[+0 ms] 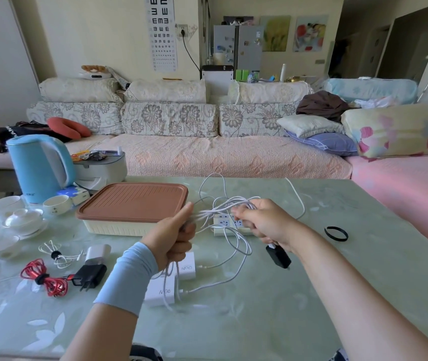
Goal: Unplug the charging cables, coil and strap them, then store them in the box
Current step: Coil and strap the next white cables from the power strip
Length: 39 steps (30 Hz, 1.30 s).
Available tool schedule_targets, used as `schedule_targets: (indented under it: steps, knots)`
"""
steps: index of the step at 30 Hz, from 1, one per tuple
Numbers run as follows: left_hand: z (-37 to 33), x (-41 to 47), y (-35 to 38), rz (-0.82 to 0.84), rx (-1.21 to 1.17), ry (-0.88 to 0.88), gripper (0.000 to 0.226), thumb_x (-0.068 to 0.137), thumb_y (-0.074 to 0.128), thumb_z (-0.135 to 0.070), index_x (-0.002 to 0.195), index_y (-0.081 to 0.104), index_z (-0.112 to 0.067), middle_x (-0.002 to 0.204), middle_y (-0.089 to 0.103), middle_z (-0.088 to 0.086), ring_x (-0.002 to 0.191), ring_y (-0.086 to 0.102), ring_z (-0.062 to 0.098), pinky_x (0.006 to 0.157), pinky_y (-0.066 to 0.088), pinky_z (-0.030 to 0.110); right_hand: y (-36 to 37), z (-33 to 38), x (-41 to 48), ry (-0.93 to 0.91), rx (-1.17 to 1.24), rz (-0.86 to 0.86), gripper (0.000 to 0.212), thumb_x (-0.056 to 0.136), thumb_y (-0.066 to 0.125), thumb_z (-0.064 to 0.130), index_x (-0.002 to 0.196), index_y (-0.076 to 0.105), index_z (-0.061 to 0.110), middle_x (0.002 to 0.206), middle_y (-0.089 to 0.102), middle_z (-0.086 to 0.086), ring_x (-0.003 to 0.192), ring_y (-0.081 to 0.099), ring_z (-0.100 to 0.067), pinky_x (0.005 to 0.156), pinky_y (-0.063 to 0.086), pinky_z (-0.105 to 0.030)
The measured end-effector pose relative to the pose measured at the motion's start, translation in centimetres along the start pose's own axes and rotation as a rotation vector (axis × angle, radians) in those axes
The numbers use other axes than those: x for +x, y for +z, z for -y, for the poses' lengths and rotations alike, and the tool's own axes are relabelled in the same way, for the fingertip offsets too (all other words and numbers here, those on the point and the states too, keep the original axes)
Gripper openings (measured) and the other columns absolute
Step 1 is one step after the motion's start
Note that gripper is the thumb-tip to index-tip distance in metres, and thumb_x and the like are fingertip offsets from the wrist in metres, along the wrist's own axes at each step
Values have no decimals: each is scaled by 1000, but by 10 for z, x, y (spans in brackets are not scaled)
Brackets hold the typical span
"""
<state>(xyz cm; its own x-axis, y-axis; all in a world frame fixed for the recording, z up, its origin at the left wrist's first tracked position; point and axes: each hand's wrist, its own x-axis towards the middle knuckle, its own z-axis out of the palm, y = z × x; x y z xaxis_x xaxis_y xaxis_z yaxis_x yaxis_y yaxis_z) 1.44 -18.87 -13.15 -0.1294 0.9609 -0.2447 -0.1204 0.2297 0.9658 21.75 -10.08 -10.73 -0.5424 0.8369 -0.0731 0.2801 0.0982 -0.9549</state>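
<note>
The grip of your left hand [174, 237] is clamped in a fist round a bundle of white charging cable [214, 209], thumb up. Loops hang out below the fist over a white charger brick [161, 290] on the worktop [272, 308]. The grip of your right hand [262, 222] is closed too, fingers curled and pinching the other end of the same bundle, so the strands run between your hands above the white power strip [224, 223]. A black adapter [278, 256] hangs under that wrist; it seems to be on the cable you hold, though the palm hides the join. More slack trails loose over the worktop around the strip. The box [134, 204], brown lid on, sits just left of the strip. A black strap [336, 233] lies in a ring to your right, well apart. At the left lie a red cable [43, 278], coiled and strapped, beside a black plug [89, 276], and a small white cable [56, 254] tied likewise.
</note>
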Motion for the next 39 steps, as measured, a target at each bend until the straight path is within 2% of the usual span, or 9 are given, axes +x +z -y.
schedule_targets:
  steps: [4, 6, 8, 13, 21, 28, 32, 36, 39]
  knots:
    - [-2, 6, 8, 42, -463, 79, 51, 91, 44, -62, 60, 26, -25, 49, 16, -9, 38, 8, 6, 36, 5, 16, 23, 2, -1, -11, 71, 94, 55, 75, 75, 58, 96, 67, 7, 97, 75, -9, 42, 19, -11, 42, 14, -23]
    - [-2, 10, 16, 62, -636, 140, 53, 92, 42, -62, 57, 26, -25, 46, 16, -9, 41, 3, 8, 35, 4, 19, 30, 5, -2, -7, 32, 136, 61, 64, 79, 64, 94, 73, 12, 80, 73, -16, 40, 18, -14, 42, 16, -25]
    - [-3, 12, 22, 26, -746, 209, 58, 93, 40, -61, 51, 26, -24, 43, 17, -8, 42, 2, 10, 37, 2, 22, 35, 5, -4, 30, 6, 236, 38, 70, 81, 52, 89, 72, 20, 52, 62, 4, 36, 21, -10, 40, 17, -24]
    - [-6, 11, 26, -10, -823, 322, 60, 94, 37, -61, 48, 25, -24, 43, 16, -8, 43, 2, 10, 33, 6, 21, 57, 0, -7, 1, -105, 412, 71, 52, 91, 57, 91, 64, 4, 70, 43, -10, 61, 31, -22, 59, 23, -37]
    - [-10, 3, 17, -26, -709, 385, 61, 95, 35, -59, 46, 30, -24, 42, 19, -9, 32, 13, 4, 32, 11, 17, 66, 0, -9, 62, -358, 338, 24, 71, 84, 36, 73, 66, 20, 52, 49, 12, 48, 40, -10, 49, 32, -22]
    - [-9, 0, -4, -7, -582, 362, 54, 89, 50, -46, 45, 30, -22, 43, 17, -7, 35, 16, 8, 41, 15, 24, 54, 2, -6, -12, -316, 317, 49, 58, 74, 40, 92, 73, 5, 98, 74, -9, 84, 58, -11, 80, 39, -33]
    - [-10, 2, -2, -165, -553, 416, 55, 97, 49, -34, 49, 27, -21, 46, 15, -4, 37, 14, 12, 40, 18, 22, 44, 2, -10, -67, -312, 403, 8, 89, 66, 16, 83, 71, 17, 99, 76, -7, 81, 55, -8, 75, 42, -25]
    - [-6, 0, 5, -289, -386, 568, 46, 92, 59, -25, 57, 32, -16, 48, 17, -3, 36, 19, 14, 39, 27, 21, 38, 2, -11, -12, -465, 403, 24, 70, 84, 30, 70, 62, 24, 67, 59, 1, 58, 47, -11, 52, 36, -23]
    - [-7, -6, 14, -295, -309, 661, 48, 80, 63, -27, 54, 36, 5, 50, 22, -2, 38, 19, 13, 39, 27, 20, 37, -1, -11, 34, -503, 419, 38, 59, 89, 35, 62, 53, 22, 67, 54, 5, 59, 48, -12, 58, 36, -24]
